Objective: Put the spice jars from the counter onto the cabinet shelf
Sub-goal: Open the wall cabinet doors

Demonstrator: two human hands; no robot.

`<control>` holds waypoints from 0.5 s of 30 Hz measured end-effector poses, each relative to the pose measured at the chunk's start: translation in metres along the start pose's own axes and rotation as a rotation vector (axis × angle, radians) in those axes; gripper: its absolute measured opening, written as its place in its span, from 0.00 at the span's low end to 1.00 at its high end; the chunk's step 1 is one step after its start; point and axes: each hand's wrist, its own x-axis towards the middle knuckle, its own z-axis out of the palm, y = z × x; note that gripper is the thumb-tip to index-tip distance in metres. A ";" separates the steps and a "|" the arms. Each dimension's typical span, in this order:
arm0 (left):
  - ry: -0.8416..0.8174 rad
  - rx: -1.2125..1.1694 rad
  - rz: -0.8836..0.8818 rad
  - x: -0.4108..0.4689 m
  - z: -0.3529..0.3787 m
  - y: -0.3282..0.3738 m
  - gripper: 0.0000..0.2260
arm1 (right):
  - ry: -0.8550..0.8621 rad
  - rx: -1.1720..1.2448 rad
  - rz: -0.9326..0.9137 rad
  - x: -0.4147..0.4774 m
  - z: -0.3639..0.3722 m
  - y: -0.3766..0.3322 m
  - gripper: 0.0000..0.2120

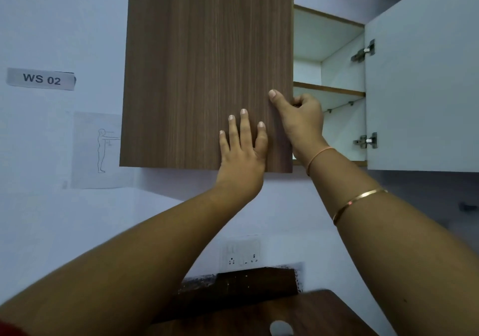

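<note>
Pale-walled kitchen corner: left hand [243, 154] flat, fingers straight, on closed wooden door [202, 63]; right hand [302, 120] curled round its vertical right edge, cabinet shelf [329, 89] just beyond, right of centre; spice jars out of frame.

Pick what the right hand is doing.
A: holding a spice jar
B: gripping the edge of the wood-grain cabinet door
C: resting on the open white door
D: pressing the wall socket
B: the right hand curls round the free edge of the wood-grain cabinet door, thumb on its front.
</note>
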 end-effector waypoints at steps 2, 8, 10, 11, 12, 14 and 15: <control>0.003 -0.070 0.005 -0.006 -0.005 -0.005 0.35 | -0.017 0.039 0.016 -0.006 0.001 -0.007 0.19; 0.104 -0.330 0.021 -0.030 -0.041 -0.030 0.38 | -0.272 0.148 0.184 -0.026 0.005 -0.052 0.14; 0.131 -0.392 0.016 -0.037 -0.051 -0.039 0.40 | -0.377 0.194 0.215 -0.033 0.010 -0.069 0.09; 0.134 -0.420 0.015 -0.041 -0.057 -0.043 0.40 | -0.420 0.218 0.218 -0.036 0.014 -0.078 0.06; 0.132 -0.450 0.015 -0.044 -0.063 -0.048 0.41 | -0.463 0.235 0.217 -0.041 0.018 -0.086 0.06; 0.130 -0.510 0.022 -0.052 -0.075 -0.061 0.40 | -0.529 0.261 0.224 -0.052 0.028 -0.101 0.05; 0.133 -0.539 0.027 -0.056 -0.080 -0.066 0.39 | -0.548 0.279 0.230 -0.057 0.032 -0.107 0.04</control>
